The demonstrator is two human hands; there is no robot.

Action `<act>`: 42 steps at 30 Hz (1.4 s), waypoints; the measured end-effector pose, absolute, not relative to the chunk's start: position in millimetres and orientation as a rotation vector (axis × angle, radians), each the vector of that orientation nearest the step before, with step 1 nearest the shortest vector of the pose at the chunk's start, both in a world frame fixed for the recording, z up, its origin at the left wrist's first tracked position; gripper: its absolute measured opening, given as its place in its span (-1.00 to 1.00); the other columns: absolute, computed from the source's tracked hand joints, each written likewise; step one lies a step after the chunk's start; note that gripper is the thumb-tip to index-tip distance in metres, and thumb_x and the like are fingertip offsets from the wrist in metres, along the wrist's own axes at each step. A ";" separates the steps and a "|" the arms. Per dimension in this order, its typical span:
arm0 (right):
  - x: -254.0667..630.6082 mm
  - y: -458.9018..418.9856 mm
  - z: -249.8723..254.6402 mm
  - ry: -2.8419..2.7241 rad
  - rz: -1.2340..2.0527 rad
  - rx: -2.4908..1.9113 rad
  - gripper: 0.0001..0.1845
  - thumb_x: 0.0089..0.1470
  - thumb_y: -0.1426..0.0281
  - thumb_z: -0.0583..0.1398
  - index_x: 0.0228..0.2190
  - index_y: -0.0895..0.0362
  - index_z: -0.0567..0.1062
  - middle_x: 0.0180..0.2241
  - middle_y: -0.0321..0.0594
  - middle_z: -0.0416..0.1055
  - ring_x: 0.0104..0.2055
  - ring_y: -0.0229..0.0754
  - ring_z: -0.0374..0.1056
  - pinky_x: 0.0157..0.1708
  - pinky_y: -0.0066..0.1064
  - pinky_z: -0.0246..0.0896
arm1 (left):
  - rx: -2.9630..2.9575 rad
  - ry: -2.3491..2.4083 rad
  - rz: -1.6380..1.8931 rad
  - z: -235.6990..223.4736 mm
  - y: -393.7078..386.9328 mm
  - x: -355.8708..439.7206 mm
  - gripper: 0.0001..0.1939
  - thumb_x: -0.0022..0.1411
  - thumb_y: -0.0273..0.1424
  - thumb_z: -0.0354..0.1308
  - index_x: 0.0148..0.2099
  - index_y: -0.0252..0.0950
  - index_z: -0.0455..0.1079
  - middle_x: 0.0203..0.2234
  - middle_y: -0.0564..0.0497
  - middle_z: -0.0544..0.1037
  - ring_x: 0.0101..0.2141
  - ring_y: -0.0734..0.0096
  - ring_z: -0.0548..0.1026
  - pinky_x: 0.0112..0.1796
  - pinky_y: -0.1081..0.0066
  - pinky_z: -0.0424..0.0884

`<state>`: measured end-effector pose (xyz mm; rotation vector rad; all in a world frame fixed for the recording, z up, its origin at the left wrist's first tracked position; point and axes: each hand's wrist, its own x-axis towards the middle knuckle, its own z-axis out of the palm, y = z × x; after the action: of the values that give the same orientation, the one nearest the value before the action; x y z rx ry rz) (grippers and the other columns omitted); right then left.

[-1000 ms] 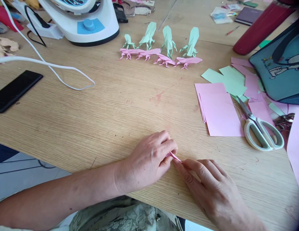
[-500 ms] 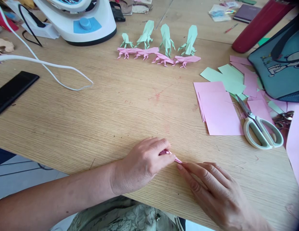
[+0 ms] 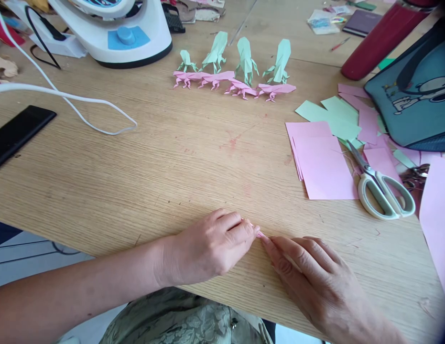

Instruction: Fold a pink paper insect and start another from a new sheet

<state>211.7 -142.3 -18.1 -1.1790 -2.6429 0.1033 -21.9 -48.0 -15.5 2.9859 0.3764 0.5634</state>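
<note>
A small piece of folded pink paper [image 3: 259, 233] is pinched between my two hands, just above the table near its front edge. My left hand [image 3: 211, 243] is closed on its left part and covers most of it. At its right tip, the thumb and fingers of my right hand [image 3: 315, 277] press together. Farther back stands a row of folded pink paper figures [image 3: 240, 89] with thin legs. Behind them are upright folded green paper figures [image 3: 245, 59].
Pink paper sheets [image 3: 324, 162] lie to the right, beside scissors [image 3: 383, 191] and green paper pieces [image 3: 333, 117]. A red bottle [image 3: 383, 43] and a blue bag [image 3: 416, 105] stand behind. At left are a phone [image 3: 21, 131], a white cable [image 3: 82, 98] and a white appliance base [image 3: 136, 48].
My left fingers have closed further over the folded pink paper, hiding more of it. My right fingertips have shifted slightly left and up along its tip.
</note>
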 end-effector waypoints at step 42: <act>188.1 -153.7 -20.0 -2.531 -0.079 -1.492 -0.62 0.26 0.48 0.04 0.08 0.24 0.41 -0.06 0.02 0.43 -0.16 -0.02 0.31 -0.25 -0.19 0.25 | 3.128 0.554 0.087 -9.6 -63.3 -27.5 -0.57 0.34 -0.55 -0.04 0.22 -0.30 0.30 0.21 -0.12 0.35 0.02 0.24 0.38 -0.02 0.25 0.32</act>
<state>188.1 -153.7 -20.0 -1.4925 -2.5307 -0.0786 -27.5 -63.3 -9.6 3.1283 0.5540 0.0868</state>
